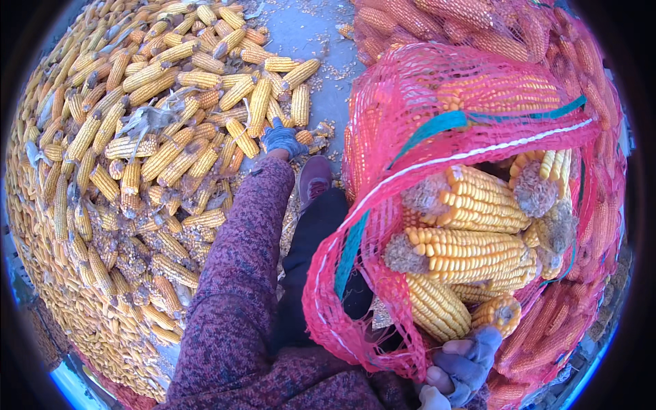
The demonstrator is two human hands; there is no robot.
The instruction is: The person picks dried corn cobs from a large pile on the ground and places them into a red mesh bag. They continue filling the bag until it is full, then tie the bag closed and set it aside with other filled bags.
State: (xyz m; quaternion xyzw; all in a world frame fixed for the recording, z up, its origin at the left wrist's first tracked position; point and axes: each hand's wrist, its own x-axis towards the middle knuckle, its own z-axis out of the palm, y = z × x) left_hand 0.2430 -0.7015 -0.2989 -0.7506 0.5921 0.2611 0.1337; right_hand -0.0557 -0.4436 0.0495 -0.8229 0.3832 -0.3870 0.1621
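My left hand (285, 139), in a blue-grey glove, reaches to the near right edge of a heap of yellow corn cobs (169, 128). Its fingers are among the cobs, and whether they grip one is hidden. An orange-tipped cob (304, 137) lies beside it. At the lower right, my gloved right hand (464, 361) is closed on the rim of a pink mesh bag (328, 287). The bag's mouth gapes towards me, with several large cobs (466, 251) inside. A teal drawstring (435, 130) runs through the mesh near the white-stitched hem.
Filled pink mesh sacks of cobs (558, 312) stand along the right side and at the back (456, 20). Loose kernels (328, 66) are scattered on the grey floor (292, 31). My shoe (314, 177) is between heap and bag. Dry husk (154, 118) lies on the heap.
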